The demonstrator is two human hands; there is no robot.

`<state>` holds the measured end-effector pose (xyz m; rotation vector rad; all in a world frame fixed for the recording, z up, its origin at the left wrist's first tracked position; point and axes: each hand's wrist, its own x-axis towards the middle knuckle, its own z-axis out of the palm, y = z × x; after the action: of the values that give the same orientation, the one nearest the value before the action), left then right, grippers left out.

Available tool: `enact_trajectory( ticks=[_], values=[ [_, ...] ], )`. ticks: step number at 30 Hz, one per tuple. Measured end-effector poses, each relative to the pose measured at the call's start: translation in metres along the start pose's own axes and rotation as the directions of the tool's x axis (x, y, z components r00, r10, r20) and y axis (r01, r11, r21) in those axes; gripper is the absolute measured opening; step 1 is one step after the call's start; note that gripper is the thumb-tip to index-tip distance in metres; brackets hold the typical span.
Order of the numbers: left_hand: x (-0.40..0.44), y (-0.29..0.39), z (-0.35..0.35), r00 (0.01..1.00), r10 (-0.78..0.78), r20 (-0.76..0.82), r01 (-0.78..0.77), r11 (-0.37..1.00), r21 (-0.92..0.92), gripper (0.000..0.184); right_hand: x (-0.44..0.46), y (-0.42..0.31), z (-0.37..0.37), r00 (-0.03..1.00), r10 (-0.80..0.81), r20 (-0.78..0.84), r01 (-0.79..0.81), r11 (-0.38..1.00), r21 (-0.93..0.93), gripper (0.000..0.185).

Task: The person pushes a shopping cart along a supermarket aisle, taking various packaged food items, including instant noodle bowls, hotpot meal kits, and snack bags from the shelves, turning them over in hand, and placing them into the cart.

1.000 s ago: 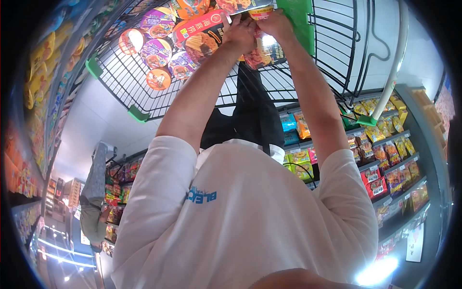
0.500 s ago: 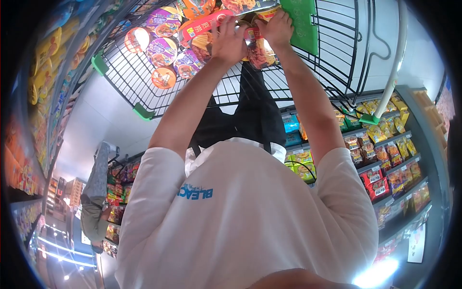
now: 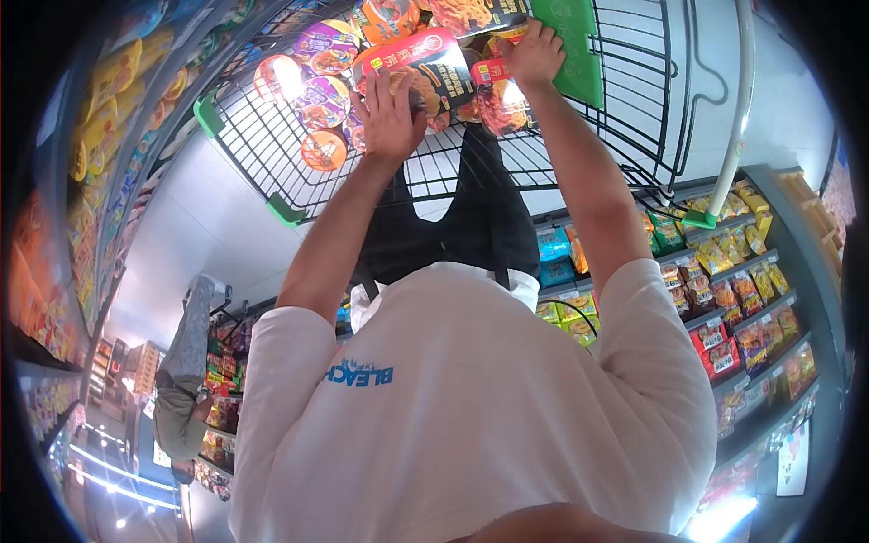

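My left hand (image 3: pixel 391 125) rests with spread fingers on a black-and-red boxed instant noodle pack (image 3: pixel 445 71) in the shopping cart (image 3: pixel 434 185). Its thumb lies along the near edge of that pack. My right hand (image 3: pixel 536 59) has its fingers curled over a red-and-black noodle box (image 3: pixel 500 101), beside the green cart panel (image 3: pixel 579 54); its fingertips are partly hidden. Another noodle box (image 3: pixel 475 14) lies at the far side. Purple noodle bowls (image 3: pixel 324 101) and an orange noodle bowl (image 3: pixel 385 18) are stacked to the left of my left hand.
A shelf of packaged goods (image 3: pixel 109 100) runs along the left. Behind me, shelves (image 3: pixel 724 308) hold several noodle packs. Another person (image 3: pixel 181 398) stands at the lower left. The white cart handle (image 3: pixel 742 109) is at the right.
My left hand has moved left and nearer to me, uncovering more of the black-and-red pack. My right hand has shifted slightly right, towards the green panel. The cart contents appear slightly lower and further right.
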<state>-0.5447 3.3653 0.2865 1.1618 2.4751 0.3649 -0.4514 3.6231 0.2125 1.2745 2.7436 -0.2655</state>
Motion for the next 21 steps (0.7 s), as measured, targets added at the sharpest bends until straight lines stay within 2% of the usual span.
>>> enact_trajectory(
  ticks=[4,7,8,13,15,16,18,20,21],
  values=[
    [-0.018,0.001,-0.026,0.996,-0.088,0.029,0.089,0.995,-0.038,0.071,0.01,-0.005,0.001,0.994,0.029,0.11,-0.015,0.992,-0.128,0.066],
    [-0.041,-0.01,-0.044,0.994,-0.106,-0.025,0.104,0.993,-0.053,0.073,0.014,-0.007,-0.002,0.986,0.05,0.158,-0.022,0.985,-0.172,0.067],
    [-0.051,-0.016,-0.048,0.992,-0.125,-0.031,0.123,0.992,-0.035,0.074,0.012,-0.006,0.0,0.995,0.004,0.096,0.016,0.979,-0.205,0.069],
    [-0.1,-0.041,-0.072,0.98,-0.184,-0.072,0.181,0.982,-0.051,0.073,0.007,0.0,-0.018,0.998,0.043,0.051,-0.038,0.994,-0.104,0.063],
    [-0.12,-0.048,-0.082,0.967,-0.237,-0.089,0.232,0.971,-0.06,0.073,0.002,0.006,-0.026,0.988,0.078,0.136,-0.074,0.997,-0.035,0.067],
    [-0.13,-0.048,-0.089,0.961,-0.254,-0.105,0.251,0.967,-0.049,0.074,-0.005,0.008,-0.03,0.99,0.071,0.123,-0.067,0.997,-0.031,0.067],
    [-0.15,-0.054,-0.096,0.954,-0.268,-0.138,0.263,0.963,-0.049,0.074,-0.025,0.01,-0.04,0.995,0.089,-0.036,-0.089,0.996,-0.012,0.061],
    [-0.173,-0.059,-0.098,0.942,-0.287,-0.173,0.282,0.958,-0.058,0.074,-0.051,0.007,-0.061,0.998,0.061,-0.032,-0.06,0.998,0.035,0.057],
    [-0.182,-0.055,-0.103,0.93,-0.321,-0.18,0.314,0.947,-0.066,0.073,-0.066,0.003,-0.076,0.997,-0.007,-0.077,0.011,0.998,0.055,0.053]
  ],
)
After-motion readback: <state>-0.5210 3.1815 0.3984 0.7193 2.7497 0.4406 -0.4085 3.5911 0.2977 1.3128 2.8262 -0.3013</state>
